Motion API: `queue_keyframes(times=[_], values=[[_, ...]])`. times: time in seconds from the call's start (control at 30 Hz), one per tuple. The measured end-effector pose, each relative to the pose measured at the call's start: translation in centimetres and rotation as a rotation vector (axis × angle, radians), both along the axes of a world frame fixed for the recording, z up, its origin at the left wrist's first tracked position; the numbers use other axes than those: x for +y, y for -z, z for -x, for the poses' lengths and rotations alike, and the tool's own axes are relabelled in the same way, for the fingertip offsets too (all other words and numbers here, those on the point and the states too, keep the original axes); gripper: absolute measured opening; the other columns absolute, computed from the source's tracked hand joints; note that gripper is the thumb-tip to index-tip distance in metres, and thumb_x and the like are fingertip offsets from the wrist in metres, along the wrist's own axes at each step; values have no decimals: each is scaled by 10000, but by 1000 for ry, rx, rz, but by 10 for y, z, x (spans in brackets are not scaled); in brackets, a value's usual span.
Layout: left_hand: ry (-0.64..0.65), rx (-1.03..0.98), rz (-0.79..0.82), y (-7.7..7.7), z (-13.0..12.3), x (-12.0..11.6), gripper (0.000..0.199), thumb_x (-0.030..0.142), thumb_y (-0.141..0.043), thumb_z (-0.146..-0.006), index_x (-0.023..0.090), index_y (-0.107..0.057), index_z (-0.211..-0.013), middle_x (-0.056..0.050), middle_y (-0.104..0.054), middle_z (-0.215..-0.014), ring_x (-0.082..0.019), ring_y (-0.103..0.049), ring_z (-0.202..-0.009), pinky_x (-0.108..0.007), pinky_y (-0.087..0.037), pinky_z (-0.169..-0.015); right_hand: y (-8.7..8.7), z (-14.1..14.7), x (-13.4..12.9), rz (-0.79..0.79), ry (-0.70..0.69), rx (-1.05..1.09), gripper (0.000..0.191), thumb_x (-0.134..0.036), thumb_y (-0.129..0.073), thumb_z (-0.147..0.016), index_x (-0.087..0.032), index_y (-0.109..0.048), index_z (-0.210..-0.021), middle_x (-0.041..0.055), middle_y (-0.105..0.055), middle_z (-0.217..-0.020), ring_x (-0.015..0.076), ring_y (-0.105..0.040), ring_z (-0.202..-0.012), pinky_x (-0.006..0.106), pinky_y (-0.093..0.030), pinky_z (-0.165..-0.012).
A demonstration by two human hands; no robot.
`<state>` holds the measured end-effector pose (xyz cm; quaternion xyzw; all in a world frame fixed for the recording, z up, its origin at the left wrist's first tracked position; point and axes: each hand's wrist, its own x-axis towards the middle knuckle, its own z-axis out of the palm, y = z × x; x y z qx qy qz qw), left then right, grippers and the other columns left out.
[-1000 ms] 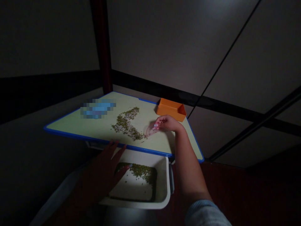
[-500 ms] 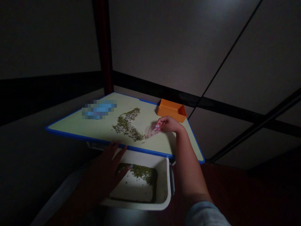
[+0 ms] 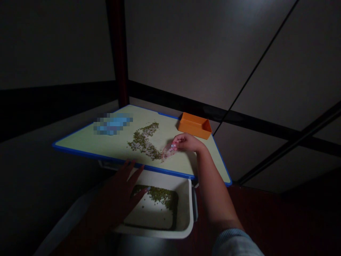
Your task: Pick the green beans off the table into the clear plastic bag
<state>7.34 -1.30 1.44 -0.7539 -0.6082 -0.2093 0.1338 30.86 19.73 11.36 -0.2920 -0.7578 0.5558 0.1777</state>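
My right hand (image 3: 187, 143) pinches a see-through pinkish plastic piece (image 3: 167, 151), whose exact kind I cannot make out. Its lower edge meets the near right end of a curved spread of small green grains (image 3: 142, 138), which look like beans or seeds. They lie on a pale tabletop (image 3: 181, 164) with a blue rim. Fingers spread, my left hand (image 3: 117, 193) rests at the table's near edge and holds nothing. Under that edge sits a white tub (image 3: 190, 209), partly covered by my left hand, with more green grains (image 3: 163, 197) inside.
An orange open box (image 3: 195, 127) stands at the far right of the tabletop. A blurred-out blue thing (image 3: 113, 124) lies at the far left. Dark panelled walls (image 3: 213, 53) rise behind the table, and reddish floor (image 3: 255, 213) shows at the lower right.
My right hand has moved a little left and nearer to me, bringing the plastic piece against the end of the grains. My left hand stays in place.
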Motion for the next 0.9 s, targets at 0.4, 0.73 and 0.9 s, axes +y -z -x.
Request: queue_keyframes(times=[0.4,0.73,0.9], values=[[15,-14,-11,-3,0,1,607,563,-445,-881,182,-546,-1343,-188,-498,-1455,-358,-434,-1371,-525,-480,-1035,-1,1,-2,-15,18,-24,145,-212,-747,-675,-116,-638,-678,-2,-659,-599,75,-556,-549,195,-412,-546],[-4,-50,-8,1,-1,1,594,572,-419,-883,221,-545,-1346,-158,-505,-1457,-355,-432,-1376,-550,-466,-1046,0,3,-3,-13,-6,-1,183,-252,-763,-668,-117,-643,-694,4,-659,-615,80,-545,-555,201,-415,-547],[-9,-13,-13,-1,-1,1,597,564,-418,-885,207,-543,-1346,-164,-509,-1452,-342,-443,-1370,-515,-476,-1041,1,6,-3,-10,0,-3,167,-230,-759,-664,-112,-643,-679,5,-654,-608,75,-539,-551,198,-404,-547]])
